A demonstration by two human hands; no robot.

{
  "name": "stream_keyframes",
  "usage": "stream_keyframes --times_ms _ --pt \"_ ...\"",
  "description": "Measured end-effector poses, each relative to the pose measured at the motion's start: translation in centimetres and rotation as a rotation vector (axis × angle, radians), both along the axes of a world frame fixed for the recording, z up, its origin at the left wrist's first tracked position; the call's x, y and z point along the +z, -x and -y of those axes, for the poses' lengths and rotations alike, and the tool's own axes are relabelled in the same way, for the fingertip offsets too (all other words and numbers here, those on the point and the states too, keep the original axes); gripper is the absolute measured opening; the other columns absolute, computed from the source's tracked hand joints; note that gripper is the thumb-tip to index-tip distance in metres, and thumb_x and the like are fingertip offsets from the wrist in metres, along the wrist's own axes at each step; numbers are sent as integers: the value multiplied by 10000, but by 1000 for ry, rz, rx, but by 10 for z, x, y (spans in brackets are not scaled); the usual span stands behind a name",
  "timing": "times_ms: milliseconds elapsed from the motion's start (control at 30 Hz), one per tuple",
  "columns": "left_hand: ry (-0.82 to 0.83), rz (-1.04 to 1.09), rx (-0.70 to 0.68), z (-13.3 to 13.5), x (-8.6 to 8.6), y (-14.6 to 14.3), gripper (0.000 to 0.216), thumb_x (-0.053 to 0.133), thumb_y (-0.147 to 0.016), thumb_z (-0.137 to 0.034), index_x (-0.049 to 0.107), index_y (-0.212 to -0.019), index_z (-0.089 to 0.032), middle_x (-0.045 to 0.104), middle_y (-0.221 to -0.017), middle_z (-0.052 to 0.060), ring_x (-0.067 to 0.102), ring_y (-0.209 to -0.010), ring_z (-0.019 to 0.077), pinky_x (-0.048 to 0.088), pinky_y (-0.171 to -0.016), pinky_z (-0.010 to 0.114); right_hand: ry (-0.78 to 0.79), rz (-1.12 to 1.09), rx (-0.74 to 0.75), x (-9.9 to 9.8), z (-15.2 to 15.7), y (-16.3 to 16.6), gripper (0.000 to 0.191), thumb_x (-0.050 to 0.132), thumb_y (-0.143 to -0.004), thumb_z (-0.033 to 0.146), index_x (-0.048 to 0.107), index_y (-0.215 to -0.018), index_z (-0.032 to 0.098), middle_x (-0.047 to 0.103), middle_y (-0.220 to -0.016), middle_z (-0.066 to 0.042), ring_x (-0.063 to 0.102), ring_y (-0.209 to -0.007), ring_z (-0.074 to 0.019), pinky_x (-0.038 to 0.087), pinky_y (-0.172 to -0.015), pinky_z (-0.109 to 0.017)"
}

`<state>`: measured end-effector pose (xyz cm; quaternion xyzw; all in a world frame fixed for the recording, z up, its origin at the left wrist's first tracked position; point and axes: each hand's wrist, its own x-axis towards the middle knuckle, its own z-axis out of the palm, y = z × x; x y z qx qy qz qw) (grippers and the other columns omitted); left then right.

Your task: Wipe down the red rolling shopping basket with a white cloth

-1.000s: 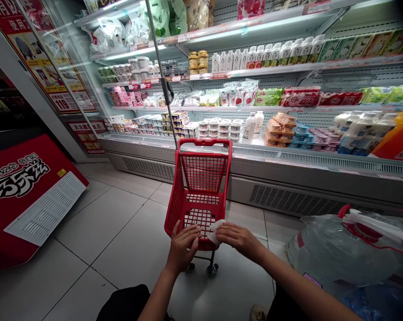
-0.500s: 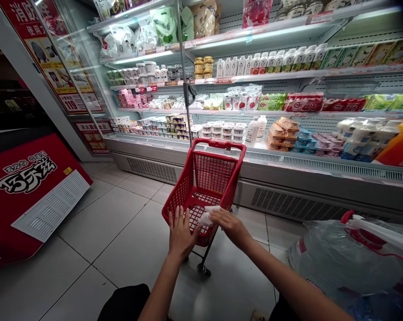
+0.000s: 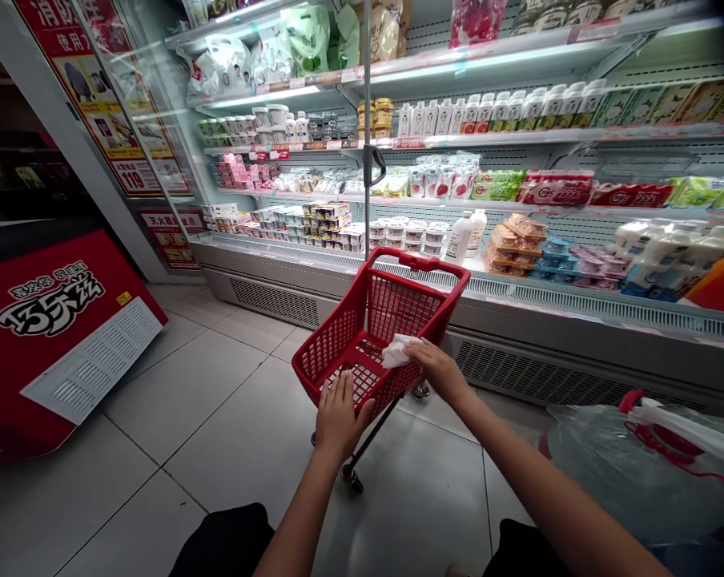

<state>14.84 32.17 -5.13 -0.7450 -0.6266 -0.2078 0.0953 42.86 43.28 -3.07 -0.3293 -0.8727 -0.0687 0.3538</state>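
In front of me stands a red plastic shopping cart [image 3: 331, 344], its handle towards the fridge shelves and its wheels on the tiles. My left hand [image 3: 339, 421] lies on the near rim of the basket, fingers stretched out and thumb apart, with nothing in it. My right hand [image 3: 437, 369] has its fingers closed on a crumpled white tissue [image 3: 396, 351], which rests at the basket's right side rim. The cart's basket shows only its slatted floor. Under the right palm, part of the rim is hidden.
Behind the cart runs an open dairy fridge [image 3: 271, 300] with stocked shelves. A red freezer chest [image 3: 67, 336] stands on the left. Large plastic-wrapped water bottles [image 3: 614, 465] are close on the right. Grey floor tiles [image 3: 218, 433] lie around the cart.
The cart has turned, its handle end shifting right. My right hand has moved up and right along the side rim with the tissue. My left hand has shifted slightly right and stays on the near rim.
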Motion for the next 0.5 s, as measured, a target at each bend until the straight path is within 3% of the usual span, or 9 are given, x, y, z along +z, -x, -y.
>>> stream_keyframes --times_ms 133,233,333,500 --pt "79 -5 172 -12 10 -25 879 555 -930 -621 370 -1579 -58 336 -1647 247 376 -1486 459 279 -1212 646 -24 39 37 -10 37 46 446 475 -985 66 626 -1379 210 701 -1354 -83 625 -1304 -213 456 -1198 -473" --pt "57 12 101 -12 14 -36 853 592 -932 -497 304 -1604 -57 336 -1654 229 388 -1493 401 334 -1212 548 -30 92 98 -8 52 59 456 497 -991 80 598 -1416 212 681 -1391 -75 607 -1329 -212 465 -1193 -457" --pt "-17 31 13 -7 13 -30 805 518 -988 -408 179 -1643 -85 341 -1662 194 444 -1471 307 377 -1199 453 -33 121 101 2 43 32 469 488 -991 71 593 -1424 218 686 -1383 -69 608 -1327 -202 461 -1198 -452" --pt "-54 22 5 -3 15 -19 847 480 -1018 -470 41 -1663 -142 361 -1658 169 464 -1461 281 440 -1150 442 -51 52 -101 11 23 -21 474 467 -985 63 611 -1411 214 674 -1397 -87 614 -1324 -225 441 -1209 -505"
